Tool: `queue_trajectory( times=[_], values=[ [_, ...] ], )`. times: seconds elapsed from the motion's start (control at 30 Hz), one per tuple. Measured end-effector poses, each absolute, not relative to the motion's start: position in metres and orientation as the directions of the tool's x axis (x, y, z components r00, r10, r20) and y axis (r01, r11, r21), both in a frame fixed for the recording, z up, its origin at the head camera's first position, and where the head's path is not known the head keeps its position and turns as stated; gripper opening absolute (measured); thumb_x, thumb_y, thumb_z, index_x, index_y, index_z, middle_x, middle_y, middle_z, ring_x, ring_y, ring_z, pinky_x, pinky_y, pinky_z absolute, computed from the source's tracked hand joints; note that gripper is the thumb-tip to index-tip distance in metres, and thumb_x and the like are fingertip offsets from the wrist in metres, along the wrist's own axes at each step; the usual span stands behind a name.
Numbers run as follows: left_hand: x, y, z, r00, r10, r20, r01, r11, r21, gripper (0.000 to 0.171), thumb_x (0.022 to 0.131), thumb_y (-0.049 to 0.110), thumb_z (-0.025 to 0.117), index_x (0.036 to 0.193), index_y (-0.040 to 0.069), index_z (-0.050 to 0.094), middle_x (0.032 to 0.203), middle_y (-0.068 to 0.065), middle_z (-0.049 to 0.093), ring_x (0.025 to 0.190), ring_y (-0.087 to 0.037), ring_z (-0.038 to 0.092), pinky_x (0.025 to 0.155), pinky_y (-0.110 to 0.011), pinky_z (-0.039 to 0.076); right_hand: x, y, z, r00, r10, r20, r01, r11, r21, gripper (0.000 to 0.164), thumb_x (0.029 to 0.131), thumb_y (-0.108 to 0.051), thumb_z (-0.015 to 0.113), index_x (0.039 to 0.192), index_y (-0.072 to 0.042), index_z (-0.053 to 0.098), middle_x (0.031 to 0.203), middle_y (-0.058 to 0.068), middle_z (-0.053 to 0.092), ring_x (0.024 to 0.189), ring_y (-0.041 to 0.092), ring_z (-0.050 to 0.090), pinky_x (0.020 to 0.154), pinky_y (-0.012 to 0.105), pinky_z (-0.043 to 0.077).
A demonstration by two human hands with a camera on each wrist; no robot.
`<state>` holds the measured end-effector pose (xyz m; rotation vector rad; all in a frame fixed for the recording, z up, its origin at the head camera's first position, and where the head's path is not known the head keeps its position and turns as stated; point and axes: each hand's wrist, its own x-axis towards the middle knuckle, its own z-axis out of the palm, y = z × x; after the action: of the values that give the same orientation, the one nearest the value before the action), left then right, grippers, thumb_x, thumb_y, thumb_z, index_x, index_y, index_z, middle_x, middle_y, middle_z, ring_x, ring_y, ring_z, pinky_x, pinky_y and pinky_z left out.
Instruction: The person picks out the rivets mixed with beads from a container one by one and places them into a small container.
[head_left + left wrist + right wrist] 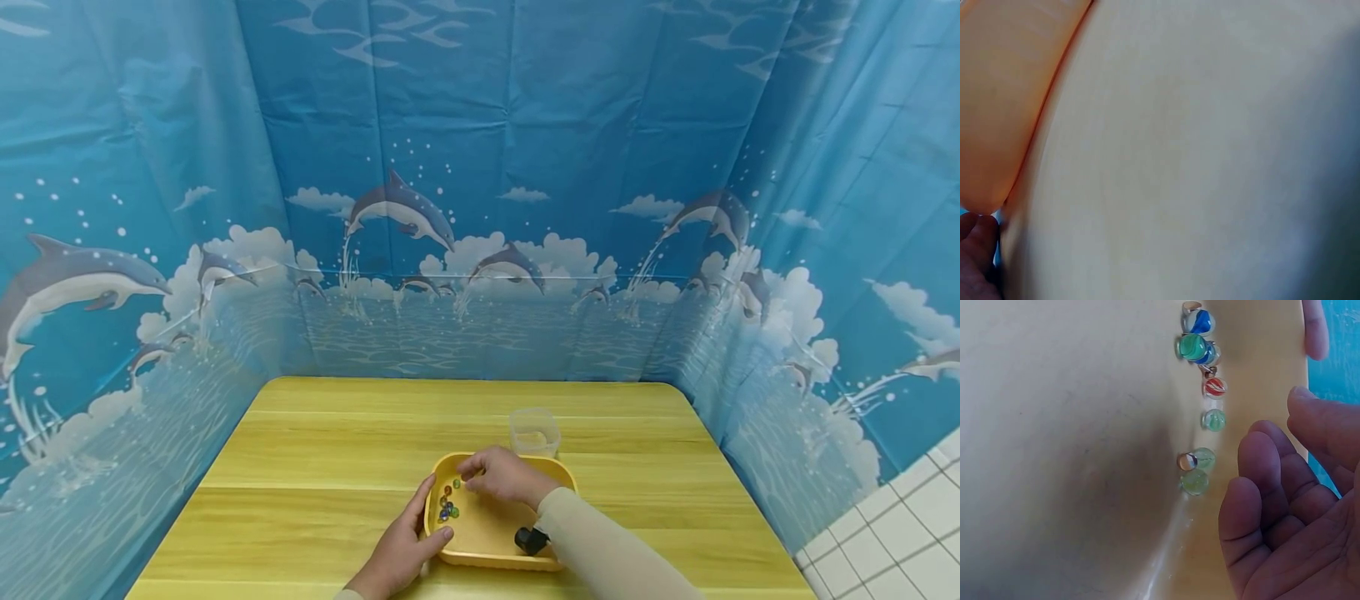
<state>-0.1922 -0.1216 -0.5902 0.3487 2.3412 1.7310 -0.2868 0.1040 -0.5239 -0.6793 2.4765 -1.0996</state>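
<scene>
A yellow tray (487, 562) stands on the table, and glass marbles (450, 510) lie along the inside of its left end. My left hand (401, 546) grips that end, thumb at the rim and fingers along the outside. The left wrist view catches only its fingertips (979, 247) against the tray's outer wall (1016, 100). Over the tray, my right hand (504, 477) hovers beside the marbles with its fingers loosely bent. In the right wrist view no object shows in this hand (1297, 519); near it are a red-striped marble (1214, 387), a green marble (1192, 347) and several others.
Behind the tray a clear plastic container (534, 432) stands on the wood-grain table (315, 467). A small black device (531, 542) sits at my right wrist. Blue dolphin-print curtains (480, 333) hang along the table's back and sides.
</scene>
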Motion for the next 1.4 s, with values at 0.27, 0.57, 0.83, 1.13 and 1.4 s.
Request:
queue_trajectory(
  times=[0.27,0.57,0.83,1.13,1.4],
  values=[
    [-0.192,-0.122,-0.587,-0.949,0.315,-0.026,0.069,0.288,0.955,0.086,0.106,0.036,0.065,0.171,0.023,0.011,0.169,-0.027,0.031,0.144,-0.039,0.052,0.109,-0.036,0.054,-0.288,0.099,-0.528,-0.812,-0.57,-0.124,-0.32,0.613,-0.723,0.029,0.097,-0.012,0.075,0.125,-0.006,0.077,0.112,0.003,0.079,0.104,0.017,0.072,0.085,0.033,0.061],
    [-0.193,-0.122,-0.588,-0.948,0.317,-0.022,0.074,0.288,0.955,0.085,0.106,0.035,0.065,0.171,0.025,0.011,0.169,-0.027,0.031,0.145,-0.038,0.052,0.11,-0.038,0.052,-0.29,0.095,-0.538,-0.806,-0.571,-0.153,-0.307,0.626,-0.717,0.03,0.098,-0.011,0.075,0.127,-0.008,0.077,0.11,-0.002,0.079,0.093,0.005,0.066,0.08,0.027,0.058],
    [-0.194,-0.122,-0.589,-0.949,0.316,-0.025,0.072,0.293,0.953,0.086,0.106,0.037,0.065,0.171,0.025,0.012,0.17,-0.025,0.03,0.148,-0.038,0.048,0.112,-0.036,0.05,-0.29,0.09,-0.542,-0.805,-0.57,-0.164,-0.324,0.654,-0.683,0.03,0.097,-0.01,0.075,0.127,-0.007,0.077,0.103,-0.004,0.077,0.08,0.004,0.059,0.072,0.023,0.052],
    [-0.195,-0.123,-0.593,-0.949,0.313,-0.026,0.074,0.305,0.949,0.086,0.106,0.038,0.065,0.171,0.027,0.011,0.171,-0.025,0.029,0.149,-0.039,0.046,0.108,-0.023,0.048,-0.289,0.084,-0.543,-0.806,-0.566,-0.172,-0.337,0.678,-0.654,0.032,0.097,-0.012,0.076,0.128,-0.008,0.076,0.097,-0.004,0.075,0.081,0.003,0.057,0.077,0.022,0.051],
    [-0.194,-0.123,-0.592,-0.951,0.309,-0.026,0.072,0.301,0.951,0.085,0.105,0.038,0.066,0.171,0.028,0.012,0.17,-0.024,0.031,0.145,-0.035,0.052,0.105,-0.018,0.046,-0.29,0.08,-0.548,-0.794,-0.586,-0.16,-0.364,0.669,-0.648,0.031,0.096,-0.009,0.076,0.127,-0.009,0.077,0.095,-0.005,0.074,0.08,0.002,0.056,0.076,0.021,0.05]
  ],
)
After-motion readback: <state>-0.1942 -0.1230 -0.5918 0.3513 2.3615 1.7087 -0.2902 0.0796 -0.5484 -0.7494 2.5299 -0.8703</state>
